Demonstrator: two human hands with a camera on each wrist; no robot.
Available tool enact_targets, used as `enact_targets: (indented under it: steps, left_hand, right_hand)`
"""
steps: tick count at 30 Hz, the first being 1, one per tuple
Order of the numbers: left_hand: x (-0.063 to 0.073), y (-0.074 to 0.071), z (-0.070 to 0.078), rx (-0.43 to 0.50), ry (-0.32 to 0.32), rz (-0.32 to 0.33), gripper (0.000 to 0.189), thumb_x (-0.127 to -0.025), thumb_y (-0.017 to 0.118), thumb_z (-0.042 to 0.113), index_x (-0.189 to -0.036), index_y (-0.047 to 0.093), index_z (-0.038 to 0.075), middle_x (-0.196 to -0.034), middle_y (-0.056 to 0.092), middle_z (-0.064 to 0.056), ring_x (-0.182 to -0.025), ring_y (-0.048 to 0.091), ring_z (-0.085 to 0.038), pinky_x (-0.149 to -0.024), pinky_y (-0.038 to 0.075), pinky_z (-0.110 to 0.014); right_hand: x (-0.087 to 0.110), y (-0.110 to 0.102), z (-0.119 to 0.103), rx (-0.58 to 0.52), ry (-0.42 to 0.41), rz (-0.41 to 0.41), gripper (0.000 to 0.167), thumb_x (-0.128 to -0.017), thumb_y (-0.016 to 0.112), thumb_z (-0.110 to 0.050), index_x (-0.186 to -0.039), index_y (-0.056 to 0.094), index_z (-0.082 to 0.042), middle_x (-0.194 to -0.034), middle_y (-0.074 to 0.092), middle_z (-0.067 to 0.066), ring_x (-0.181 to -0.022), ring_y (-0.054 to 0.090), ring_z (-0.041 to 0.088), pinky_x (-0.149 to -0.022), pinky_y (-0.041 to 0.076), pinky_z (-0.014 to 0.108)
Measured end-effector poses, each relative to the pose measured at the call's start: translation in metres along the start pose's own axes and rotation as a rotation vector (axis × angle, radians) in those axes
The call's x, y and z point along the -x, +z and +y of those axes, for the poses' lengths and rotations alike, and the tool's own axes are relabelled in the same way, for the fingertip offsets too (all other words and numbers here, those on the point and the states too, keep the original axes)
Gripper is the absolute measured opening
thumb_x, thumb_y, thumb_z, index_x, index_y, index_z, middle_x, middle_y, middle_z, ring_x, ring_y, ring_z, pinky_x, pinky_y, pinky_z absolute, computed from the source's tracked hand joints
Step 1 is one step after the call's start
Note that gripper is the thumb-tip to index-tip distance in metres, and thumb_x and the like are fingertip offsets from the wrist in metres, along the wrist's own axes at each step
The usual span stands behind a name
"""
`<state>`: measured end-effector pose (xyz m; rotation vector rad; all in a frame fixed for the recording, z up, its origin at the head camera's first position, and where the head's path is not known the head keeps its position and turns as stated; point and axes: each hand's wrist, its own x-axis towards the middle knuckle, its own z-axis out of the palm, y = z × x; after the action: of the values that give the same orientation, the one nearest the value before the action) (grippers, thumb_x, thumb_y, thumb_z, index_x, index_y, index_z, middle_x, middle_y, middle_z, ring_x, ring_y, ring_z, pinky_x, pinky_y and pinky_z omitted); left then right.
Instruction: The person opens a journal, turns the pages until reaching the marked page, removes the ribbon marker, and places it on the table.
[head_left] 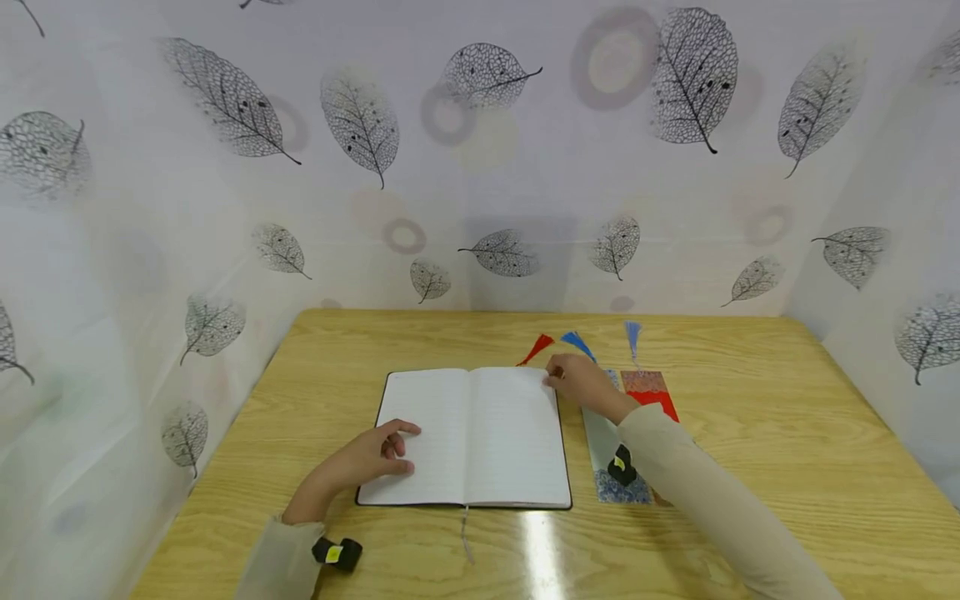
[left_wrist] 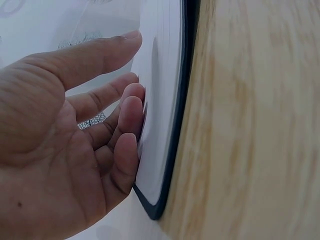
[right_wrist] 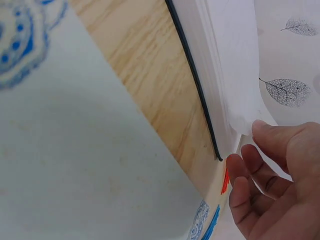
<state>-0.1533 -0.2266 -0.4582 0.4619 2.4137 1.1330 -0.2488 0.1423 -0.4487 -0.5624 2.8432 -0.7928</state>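
An open notebook with ruled white pages and a dark cover lies flat on the table. My left hand rests at the left page, fingers loosely bent; in the left wrist view the fingertips touch the paper by the edge. My right hand is at the far right corner of the notebook. In the right wrist view its thumb touches the corner of a page, while the other fingers curl below with a gap from the thumb. A red tassel sticks out past the notebook's top edge; where its cord ends is hidden.
Right of the notebook, partly under my right arm, lie a pale bookmark with blue patterns and a red one. Blue tassel and lilac tassel point to the back. A thin ribbon hangs from the notebook's near edge. Leaf-printed curtains surround the table.
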Motion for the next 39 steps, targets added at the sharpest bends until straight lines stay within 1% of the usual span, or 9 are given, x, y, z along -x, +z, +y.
enact_targets:
  steps: [7, 12, 15, 19, 22, 27, 30, 33, 39]
  left_hand:
    - [0.000, 0.001, -0.002, 0.001, -0.003, -0.001, 0.051, -0.087, 0.072, 0.022, -0.130, 0.052, 0.004, -0.092, 0.051, -0.004, -0.079, 0.046, -0.014, -0.068, 0.039, -0.022]
    - [0.000, 0.002, -0.002, 0.008, 0.000, -0.005, 0.052, -0.087, 0.073, 0.023, -0.130, 0.052, 0.004, -0.092, 0.051, -0.004, -0.079, 0.046, -0.014, -0.067, 0.039, -0.022]
    - [0.000, 0.002, -0.003, 0.014, 0.000, -0.006, 0.052, -0.087, 0.072, 0.023, -0.131, 0.052, 0.004, -0.093, 0.051, -0.004, -0.080, 0.046, -0.014, -0.068, 0.039, -0.022]
    - [0.001, 0.000, -0.001, 0.025, -0.002, -0.009, 0.053, -0.087, 0.072, 0.023, -0.131, 0.051, 0.004, -0.094, 0.052, -0.005, -0.081, 0.047, -0.015, -0.069, 0.041, -0.022]
    - [0.001, -0.002, 0.000, 0.024, -0.006, -0.009, 0.053, -0.087, 0.072, 0.023, -0.131, 0.051, 0.003, -0.094, 0.052, -0.006, -0.082, 0.048, -0.016, -0.069, 0.041, -0.022]
    - [0.002, -0.003, 0.002, 0.005, -0.007, -0.006, 0.052, -0.087, 0.072, 0.023, -0.131, 0.051, 0.003, -0.094, 0.052, -0.005, -0.082, 0.047, -0.016, -0.069, 0.040, -0.022]
    - [0.003, -0.003, 0.001, -0.002, 0.002, -0.006, 0.054, -0.087, 0.072, 0.023, -0.132, 0.050, 0.002, -0.094, 0.052, -0.005, -0.081, 0.047, -0.016, -0.068, 0.040, -0.023]
    - [0.003, -0.003, 0.000, -0.003, 0.011, -0.007, 0.055, -0.087, 0.072, 0.024, -0.133, 0.050, 0.002, -0.093, 0.052, -0.005, -0.080, 0.046, -0.016, -0.067, 0.040, -0.023]
    - [0.006, -0.005, 0.003, -0.013, -0.003, 0.004, 0.056, -0.088, 0.071, 0.025, -0.133, 0.049, 0.001, -0.092, 0.052, -0.005, -0.080, 0.047, -0.016, -0.067, 0.040, -0.023]
  right_hand:
    - [0.004, 0.003, 0.000, -0.014, 0.023, 0.012, 0.014, -0.094, 0.063, -0.019, -0.095, 0.064, -0.005, -0.087, 0.067, 0.006, -0.062, 0.049, 0.012, -0.059, 0.042, 0.027]
    - [0.006, 0.003, 0.003, -0.052, 0.013, 0.000, 0.014, -0.095, 0.061, -0.019, -0.097, 0.063, -0.005, -0.091, 0.066, 0.008, -0.067, 0.051, 0.013, -0.060, 0.042, 0.027]
    - [0.011, 0.000, 0.005, -0.137, 0.004, -0.029, 0.020, -0.096, 0.060, -0.018, -0.107, 0.063, -0.001, -0.097, 0.067, 0.012, -0.075, 0.058, 0.015, -0.064, 0.046, 0.028]
    - [0.020, -0.008, 0.008, -0.299, -0.002, -0.113, 0.036, -0.097, 0.056, -0.015, -0.127, 0.056, 0.006, -0.095, 0.069, 0.015, -0.075, 0.064, 0.021, -0.063, 0.051, 0.031]
    - [0.028, -0.012, 0.010, -0.401, -0.004, -0.178, 0.043, -0.099, 0.053, -0.015, -0.136, 0.048, 0.007, -0.092, 0.070, 0.014, -0.072, 0.066, 0.022, -0.062, 0.052, 0.033]
    - [0.042, -0.016, 0.004, -0.472, -0.031, -0.218, 0.049, -0.099, 0.054, -0.022, -0.140, 0.045, 0.004, -0.096, 0.070, 0.012, -0.080, 0.068, 0.022, -0.066, 0.053, 0.032]
    - [0.051, -0.017, -0.002, -0.514, -0.041, -0.227, 0.052, -0.099, 0.055, -0.024, -0.142, 0.043, 0.003, -0.099, 0.069, 0.012, -0.083, 0.068, 0.027, -0.067, 0.053, 0.032]
    - [0.058, -0.018, -0.008, -0.589, -0.040, -0.248, 0.054, -0.098, 0.056, -0.022, -0.144, 0.039, 0.002, -0.102, 0.068, 0.013, -0.086, 0.068, 0.033, -0.067, 0.053, 0.032]
    - [0.068, -0.016, -0.021, -0.721, 0.005, -0.302, 0.063, -0.097, 0.058, -0.025, -0.149, 0.030, -0.004, -0.111, 0.062, 0.015, -0.087, 0.069, 0.022, -0.073, 0.055, 0.036]
